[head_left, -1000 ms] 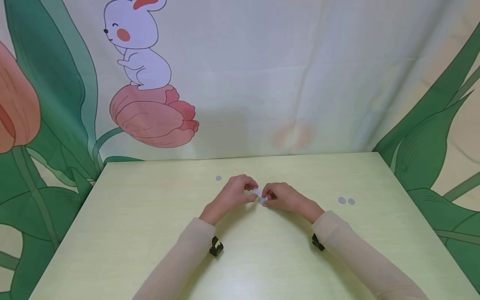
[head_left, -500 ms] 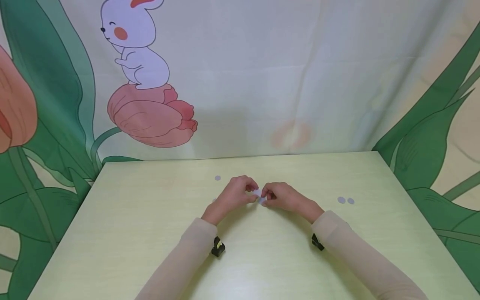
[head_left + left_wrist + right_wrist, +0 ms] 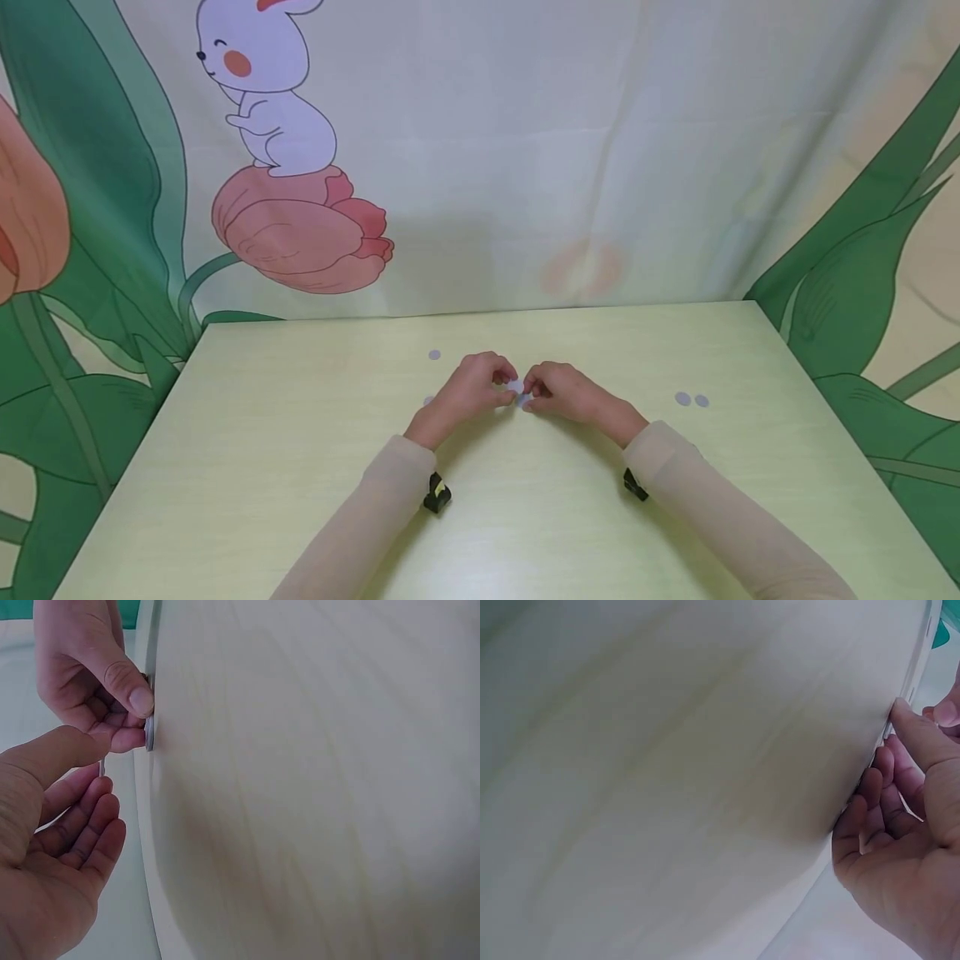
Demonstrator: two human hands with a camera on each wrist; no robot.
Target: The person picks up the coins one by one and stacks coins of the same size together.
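Near the far middle of the table, my left hand (image 3: 474, 387) pinches a thin pale disc (image 3: 515, 387) between thumb and fingertips. Facing it, my right hand (image 3: 566, 390) pinches another pale disc (image 3: 523, 401) close to the tabletop. The two discs are almost together, partly covered by fingertips; whether they touch I cannot tell. In the left wrist view, the left hand's disc (image 3: 102, 769) shows only as a thin edge, and the right hand's disc (image 3: 149, 733) appears edge-on at the table surface. Fingers hide most of the disc in the right wrist view.
Two pale round discs (image 3: 692, 400) lie side by side on the table (image 3: 570, 517) at the right. One disc (image 3: 434, 355) lies at the back left, another (image 3: 428, 401) partly hidden beside the left wrist. A printed curtain (image 3: 480, 167) hangs behind the table.
My left hand has shifted slightly right, and a disc beside its wrist has come into view. The right hand stays nearly still. The head view has moved a little.
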